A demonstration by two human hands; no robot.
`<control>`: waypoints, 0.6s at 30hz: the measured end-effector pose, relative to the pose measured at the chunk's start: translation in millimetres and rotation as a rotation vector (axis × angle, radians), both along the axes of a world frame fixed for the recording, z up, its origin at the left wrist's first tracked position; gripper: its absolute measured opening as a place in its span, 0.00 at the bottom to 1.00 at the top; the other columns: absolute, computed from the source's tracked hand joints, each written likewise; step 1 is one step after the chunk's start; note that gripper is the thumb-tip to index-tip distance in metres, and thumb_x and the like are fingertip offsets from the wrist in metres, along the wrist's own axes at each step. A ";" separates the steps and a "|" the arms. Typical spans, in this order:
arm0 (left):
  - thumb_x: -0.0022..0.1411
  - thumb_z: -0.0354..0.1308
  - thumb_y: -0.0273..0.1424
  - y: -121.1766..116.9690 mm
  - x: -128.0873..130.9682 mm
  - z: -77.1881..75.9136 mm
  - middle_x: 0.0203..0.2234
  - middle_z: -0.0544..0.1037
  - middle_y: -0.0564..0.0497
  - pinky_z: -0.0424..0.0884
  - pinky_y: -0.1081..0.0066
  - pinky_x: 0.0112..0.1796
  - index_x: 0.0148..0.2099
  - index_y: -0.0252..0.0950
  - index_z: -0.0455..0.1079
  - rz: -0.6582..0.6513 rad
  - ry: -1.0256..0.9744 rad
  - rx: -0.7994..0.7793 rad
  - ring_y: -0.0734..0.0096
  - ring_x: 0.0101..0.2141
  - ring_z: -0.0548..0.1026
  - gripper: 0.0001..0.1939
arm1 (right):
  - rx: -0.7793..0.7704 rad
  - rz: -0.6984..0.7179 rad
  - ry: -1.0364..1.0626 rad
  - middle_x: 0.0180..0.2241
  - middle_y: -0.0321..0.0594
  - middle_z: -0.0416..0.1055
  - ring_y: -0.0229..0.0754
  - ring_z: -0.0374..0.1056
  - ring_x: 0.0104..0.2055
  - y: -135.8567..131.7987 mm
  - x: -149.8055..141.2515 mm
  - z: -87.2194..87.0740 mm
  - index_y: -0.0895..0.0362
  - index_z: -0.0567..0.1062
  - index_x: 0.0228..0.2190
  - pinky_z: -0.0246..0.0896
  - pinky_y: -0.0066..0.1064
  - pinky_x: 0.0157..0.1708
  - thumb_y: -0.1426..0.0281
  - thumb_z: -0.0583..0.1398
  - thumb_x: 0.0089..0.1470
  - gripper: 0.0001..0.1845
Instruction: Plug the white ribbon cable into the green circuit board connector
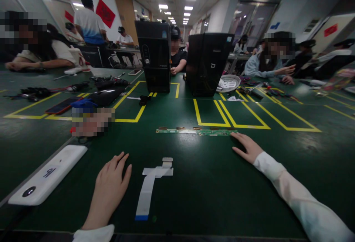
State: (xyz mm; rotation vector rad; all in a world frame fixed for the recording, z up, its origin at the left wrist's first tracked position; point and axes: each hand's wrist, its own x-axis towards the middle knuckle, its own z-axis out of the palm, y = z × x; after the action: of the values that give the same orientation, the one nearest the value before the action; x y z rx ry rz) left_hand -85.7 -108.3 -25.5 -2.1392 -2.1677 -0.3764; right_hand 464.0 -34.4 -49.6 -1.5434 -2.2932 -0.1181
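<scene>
A long, narrow green circuit board (pixel 191 132) lies across the middle of the green table. The fingertips of my right hand (pixel 247 147) are at its right end, fingers stretched out and not wrapped around it. My left hand (pixel 109 184) rests palm down on the table with its fingers extended, holding nothing. Just right of it lies a white flat ribbon cable (pixel 146 194), bent near the top, with a blue strip at its near end and a connector at its far end.
A white device (pixel 52 175) marked 16 lies at the left. Two black computer towers (pixel 155 57) (pixel 208 64) stand ahead. Dark cables (pixel 36 93) lie at the far left, a white basket (pixel 229 83) behind the right tower. Yellow tape (pixel 213 124) marks the table. Several people sit around.
</scene>
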 end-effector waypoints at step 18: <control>0.66 0.36 0.44 -0.3 -2.4 -3.2 0.58 0.67 0.38 0.65 0.49 0.53 0.60 0.30 0.65 -0.013 0.000 0.020 0.48 0.58 0.65 0.32 | 0.098 0.249 -0.008 0.59 0.54 0.59 0.55 0.54 0.62 -4.6 -133.3 14.5 0.60 0.66 0.57 0.54 0.52 0.59 0.58 0.51 0.62 0.27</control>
State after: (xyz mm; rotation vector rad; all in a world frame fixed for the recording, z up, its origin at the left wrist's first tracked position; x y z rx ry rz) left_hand -88.1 -108.7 -28.7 -2.1446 -2.1416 -0.3976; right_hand 330.6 -39.0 -35.1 -1.2011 -2.4250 -0.1672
